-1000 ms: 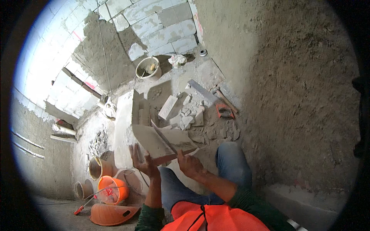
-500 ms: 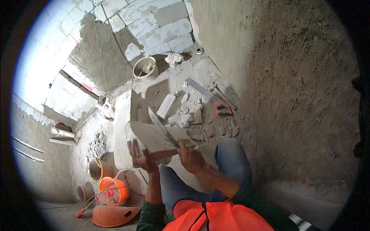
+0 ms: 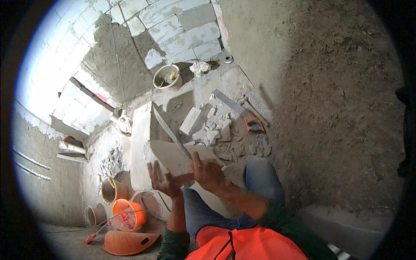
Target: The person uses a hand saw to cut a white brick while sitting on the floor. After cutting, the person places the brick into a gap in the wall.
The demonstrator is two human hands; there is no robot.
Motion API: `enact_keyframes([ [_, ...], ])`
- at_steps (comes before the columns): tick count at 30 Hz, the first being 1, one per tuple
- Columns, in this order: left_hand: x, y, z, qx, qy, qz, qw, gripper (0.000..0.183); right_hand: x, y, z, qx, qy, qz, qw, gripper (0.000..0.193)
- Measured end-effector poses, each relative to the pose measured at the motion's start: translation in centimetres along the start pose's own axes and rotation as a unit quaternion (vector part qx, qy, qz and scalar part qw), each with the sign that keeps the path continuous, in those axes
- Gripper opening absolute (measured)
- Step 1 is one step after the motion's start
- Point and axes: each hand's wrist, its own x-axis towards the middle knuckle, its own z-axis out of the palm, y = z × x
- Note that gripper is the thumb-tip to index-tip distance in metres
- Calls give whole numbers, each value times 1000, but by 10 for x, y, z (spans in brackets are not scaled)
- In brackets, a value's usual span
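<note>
My right hand (image 3: 210, 175) is closed around the near end of a long, thin metal blade (image 3: 170, 130). The blade slants up and to the left over a pale building block (image 3: 184, 154). At this block's left near corner is my left hand (image 3: 167, 184), its fingers stretched out and lying against the side. Between the hands shows a reddish-brown strip (image 3: 185, 178); whether it belongs to the blade's tool or is separate I cannot tell. A tall pale block (image 3: 141, 141) stands just left of the block under the blade.
Broken block pieces (image 3: 212, 132) lie beyond my knees. To their right are a red-handled handsaw (image 3: 234, 104) and a hammer (image 3: 256, 112). A white bucket (image 3: 167, 78) stands by the far wall. Near left are an orange bucket (image 3: 130, 215) and an orange tub (image 3: 128, 242).
My right hand has shifted a little left and away from me, and the blade has slid farther outward over the block. My left hand stays at the block's side. The whole view has shifted slightly.
</note>
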Motion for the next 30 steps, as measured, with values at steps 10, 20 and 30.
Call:
enact_keyframes([
  [10,0,5,8,-6,10,21,1000,76,-3,-3,-4,-47,-173,107,978,28],
  [20,4,1,10,-12,12,26,999,75,-27,6,8,-36,-47,17,998,35],
  [30,11,-4,11,-21,11,3,1000,74,-18,19,7,58,147,8,987,22],
])
